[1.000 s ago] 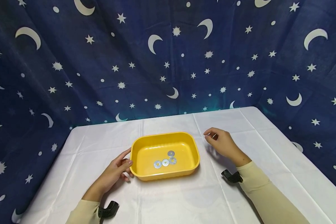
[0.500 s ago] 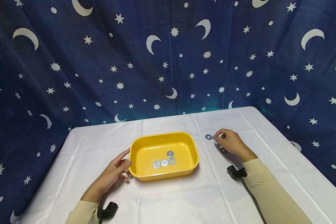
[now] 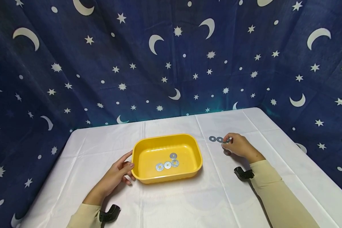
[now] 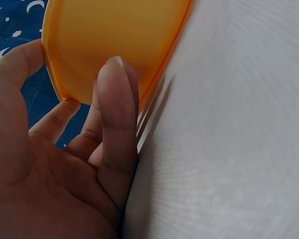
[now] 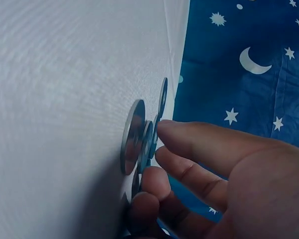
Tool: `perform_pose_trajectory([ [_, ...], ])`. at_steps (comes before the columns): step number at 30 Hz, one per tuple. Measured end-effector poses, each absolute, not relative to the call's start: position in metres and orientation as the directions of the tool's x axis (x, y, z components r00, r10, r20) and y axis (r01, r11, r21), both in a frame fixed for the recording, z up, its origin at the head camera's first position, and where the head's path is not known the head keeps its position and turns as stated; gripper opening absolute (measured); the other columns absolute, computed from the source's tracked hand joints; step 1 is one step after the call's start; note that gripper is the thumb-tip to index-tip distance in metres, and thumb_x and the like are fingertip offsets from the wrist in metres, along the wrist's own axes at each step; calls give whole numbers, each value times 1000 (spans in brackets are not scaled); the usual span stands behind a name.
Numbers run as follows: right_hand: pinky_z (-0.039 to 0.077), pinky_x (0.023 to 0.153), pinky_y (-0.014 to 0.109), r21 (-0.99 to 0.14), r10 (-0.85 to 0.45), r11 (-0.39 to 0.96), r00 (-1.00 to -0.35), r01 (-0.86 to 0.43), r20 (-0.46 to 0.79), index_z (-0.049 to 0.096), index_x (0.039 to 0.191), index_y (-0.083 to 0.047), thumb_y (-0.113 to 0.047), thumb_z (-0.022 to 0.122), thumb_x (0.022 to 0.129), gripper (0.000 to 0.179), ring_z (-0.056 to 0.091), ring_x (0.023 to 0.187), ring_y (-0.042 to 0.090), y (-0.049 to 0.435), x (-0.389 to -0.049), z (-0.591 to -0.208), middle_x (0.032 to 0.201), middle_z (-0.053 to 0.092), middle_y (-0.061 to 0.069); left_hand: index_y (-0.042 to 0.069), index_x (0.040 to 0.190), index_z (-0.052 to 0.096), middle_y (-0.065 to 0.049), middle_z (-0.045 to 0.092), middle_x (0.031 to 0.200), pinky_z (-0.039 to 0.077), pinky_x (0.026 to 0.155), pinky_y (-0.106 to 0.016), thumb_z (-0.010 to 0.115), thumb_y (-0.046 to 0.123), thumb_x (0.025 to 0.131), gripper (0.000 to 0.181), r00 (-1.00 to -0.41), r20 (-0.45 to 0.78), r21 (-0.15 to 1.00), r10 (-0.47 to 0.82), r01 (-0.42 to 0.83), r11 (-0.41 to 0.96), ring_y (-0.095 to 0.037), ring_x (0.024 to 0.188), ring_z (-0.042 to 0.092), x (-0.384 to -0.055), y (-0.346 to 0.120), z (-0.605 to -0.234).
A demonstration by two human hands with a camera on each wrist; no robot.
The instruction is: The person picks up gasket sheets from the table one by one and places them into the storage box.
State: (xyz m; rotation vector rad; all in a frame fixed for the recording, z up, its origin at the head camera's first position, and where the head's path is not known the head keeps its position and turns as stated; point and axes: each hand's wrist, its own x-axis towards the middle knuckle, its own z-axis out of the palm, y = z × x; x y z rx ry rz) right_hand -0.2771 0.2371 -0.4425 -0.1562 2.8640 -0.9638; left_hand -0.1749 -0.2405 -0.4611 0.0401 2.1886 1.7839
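Shifted slightly rightward since half a second ago, the right hand [image 3: 239, 146] leaves two flat grey ring-shaped metal washers [image 3: 218, 139] visible right of centre.
Its fingers curl at another washer [image 3: 228, 141]; whether they pinch it cannot be told. Four silvery washers [image 3: 165, 165] lie inside the yellow rectangular tray [image 3: 143, 158] near frame centre, whose left end the left hand [image 3: 118, 174] grips, thumb over the edge. White tablecloth [image 3: 182, 205] spreads beneath; dark blue star-and-moon fabric [image 3: 131, 44] fills the upper frame.

A yellow, round-cornered tray [image 3: 166, 179] sits upright with four silvery washers [image 3: 167, 165] lying flat inside. To its right, more grey washers [image 3: 212, 139] lie close together, some partly hidden.
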Motion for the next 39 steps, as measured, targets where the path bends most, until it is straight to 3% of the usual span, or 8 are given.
perform_pose_trajectory([
  [18, 35, 56, 26, -525, -133, 846, -990, -93, -39, 59, 92, -5, -23, 68, 79, 23, 47, 62, 17, 240, -278, -442, 69, 52, 6, 33, 144, 24, -12, 52, 94, 57, 60, -36, 52, 32, 93, 58, -952, -211, 957, 221, -155, 246, -26, 74, 65, -175, -240, -458],
  [30, 35, 59, 27, -533, -133, 843, -989, -78, -65, 55, 92, -2, -22, 67, 81, 26, 47, 64, 18, 240, -276, -441, 70, 50, 5, 34, 143, 26, -16, 51, 102, 57, 59, -35, 53, 32, 93, 58, -953, -224, 954, 204, -172, 245, -27, 74, 64, -175, -238, -458],
  [39, 35, 58, 26, -530, -153, 838, -988, -126, -7, 55, 92, -2, -19, 69, 77, 26, 45, 60, 15, 239, -276, -444, 69, 48, 4, 35, 143, 25, -17, 51, 104, 57, 59, -35, 54, 33, 92, 58, -952, -238, 953, 192, -191, 236, -26, 73, 64, -175, -237, -459],
])
